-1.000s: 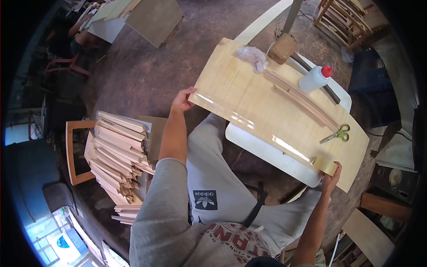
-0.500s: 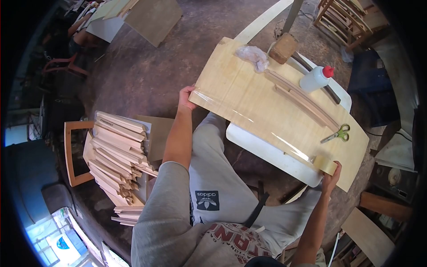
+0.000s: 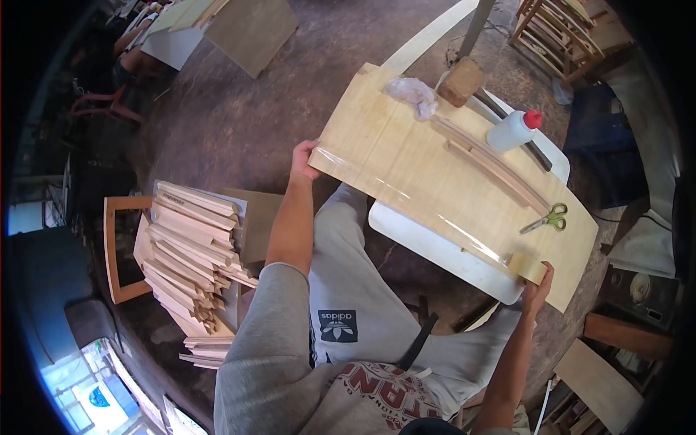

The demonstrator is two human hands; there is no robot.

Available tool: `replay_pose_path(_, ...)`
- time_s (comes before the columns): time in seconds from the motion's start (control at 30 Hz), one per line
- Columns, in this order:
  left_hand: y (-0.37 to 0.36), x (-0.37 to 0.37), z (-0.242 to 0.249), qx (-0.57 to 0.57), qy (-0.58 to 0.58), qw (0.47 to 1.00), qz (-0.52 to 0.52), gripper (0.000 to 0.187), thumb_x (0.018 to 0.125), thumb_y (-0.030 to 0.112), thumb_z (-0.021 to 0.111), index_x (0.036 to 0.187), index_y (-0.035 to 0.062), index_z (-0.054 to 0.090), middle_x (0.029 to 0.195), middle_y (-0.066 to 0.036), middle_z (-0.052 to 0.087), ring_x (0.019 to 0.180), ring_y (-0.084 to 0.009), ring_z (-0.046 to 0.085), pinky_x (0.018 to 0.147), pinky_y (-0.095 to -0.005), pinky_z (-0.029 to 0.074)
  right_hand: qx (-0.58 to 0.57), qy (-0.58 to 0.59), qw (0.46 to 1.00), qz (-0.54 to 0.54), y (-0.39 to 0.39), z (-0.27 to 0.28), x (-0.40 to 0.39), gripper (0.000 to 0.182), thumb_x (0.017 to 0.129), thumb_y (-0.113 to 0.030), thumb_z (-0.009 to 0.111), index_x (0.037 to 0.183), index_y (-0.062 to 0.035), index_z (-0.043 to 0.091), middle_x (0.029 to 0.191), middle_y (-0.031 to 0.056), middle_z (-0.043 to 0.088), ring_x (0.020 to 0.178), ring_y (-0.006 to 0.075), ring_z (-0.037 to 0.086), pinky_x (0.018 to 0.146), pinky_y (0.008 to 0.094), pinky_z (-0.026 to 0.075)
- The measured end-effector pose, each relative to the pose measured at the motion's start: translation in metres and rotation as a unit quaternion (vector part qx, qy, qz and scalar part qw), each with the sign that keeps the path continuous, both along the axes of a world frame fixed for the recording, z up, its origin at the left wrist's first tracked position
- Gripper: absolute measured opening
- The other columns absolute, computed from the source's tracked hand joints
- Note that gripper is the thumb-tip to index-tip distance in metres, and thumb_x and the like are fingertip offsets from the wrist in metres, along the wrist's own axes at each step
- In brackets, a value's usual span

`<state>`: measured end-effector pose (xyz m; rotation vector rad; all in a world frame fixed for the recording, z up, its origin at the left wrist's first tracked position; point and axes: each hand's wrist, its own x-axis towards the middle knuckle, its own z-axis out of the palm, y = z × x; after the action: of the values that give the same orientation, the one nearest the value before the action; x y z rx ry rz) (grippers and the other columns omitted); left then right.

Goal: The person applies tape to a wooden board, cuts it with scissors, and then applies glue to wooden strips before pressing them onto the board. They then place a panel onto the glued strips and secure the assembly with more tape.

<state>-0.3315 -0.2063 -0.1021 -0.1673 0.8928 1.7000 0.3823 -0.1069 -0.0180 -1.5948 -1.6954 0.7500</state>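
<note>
A pale wooden board [image 3: 406, 156] lies across a white table [image 3: 435, 254]. My left hand [image 3: 305, 159] grips the board's near left corner, over one end of a strip of clear tape [image 3: 391, 190]. The strip runs along the near edge to a tape roll [image 3: 528, 267], which my right hand [image 3: 537, 284] holds at the board's right part. On the board lie thin curved wood strips [image 3: 493, 170], green-handled scissors [image 3: 556, 217], a white bottle with a red cap [image 3: 515, 130], a brown block [image 3: 462, 83] and crumpled plastic [image 3: 412, 94].
Stacked wood strips [image 3: 192, 246] and a wooden frame [image 3: 110, 250] are at the left. Wooden chairs [image 3: 554, 36] stand at the back right. A speaker [image 3: 641, 290] and a leaning board [image 3: 598, 380] are at the right. A person [image 3: 130, 61] is at the far left.
The right hand and tape roll have shifted very slightly left. The left hand keeps its place at the corner.
</note>
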Motion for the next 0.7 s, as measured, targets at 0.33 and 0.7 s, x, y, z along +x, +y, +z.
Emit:
replay_pose_path(0.33,-0.004,-0.009,-0.015,0.055,-0.047,0.997,-0.031,0.044,0.082,0.018,0.057,0.115,-0.0092,0.065,0.113,-0.023,0.071,0.107,-0.0374,0.068,0.100,-0.0489,0.053,-0.016,0.027,0.999,0.006,0.000,0.000,-0.001,0.025,0.105,-0.025,0.053,0.120,-0.0052,0.053,0.083,-0.0005,0.055,0.065,0.0070,0.050,0.056,0.0226,0.041)
replay_pose_path(0.7,-0.005,0.000,-0.005,0.075,-0.056,0.995,-0.031,0.045,0.084,0.025,0.058,0.113,-0.0091,0.066,0.114,-0.022,0.071,0.106,-0.0382,0.068,0.102,-0.0485,0.051,-0.015,0.041,0.999,0.019,0.000,0.003,-0.006,0.026,0.104,-0.026,0.055,0.120,-0.0048,0.053,0.084,-0.0002,0.055,0.066,0.0073,0.052,0.057,0.0226,0.042)
